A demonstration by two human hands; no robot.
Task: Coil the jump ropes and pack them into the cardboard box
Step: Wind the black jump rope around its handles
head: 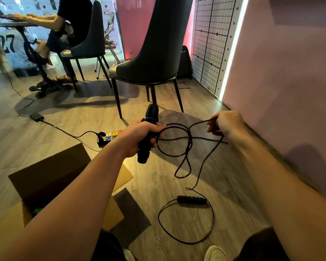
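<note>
Both forearms reach out over the floor: left hand (139, 137) clenched round one handle (152, 113), its long axis near upright, loops of rope (190, 142) gathered against it. Right hand (228, 124), off to the right, pinches the rope running across. Free handle (192, 200) lies on the floor below, nearer the right arm, slack trailing down to it. Box (51, 172) sits open at left, under the left arm.

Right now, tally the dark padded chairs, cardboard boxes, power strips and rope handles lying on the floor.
Dark padded chairs: 2
Cardboard boxes: 1
Power strips: 1
Rope handles on the floor: 1
Total: 5
</note>
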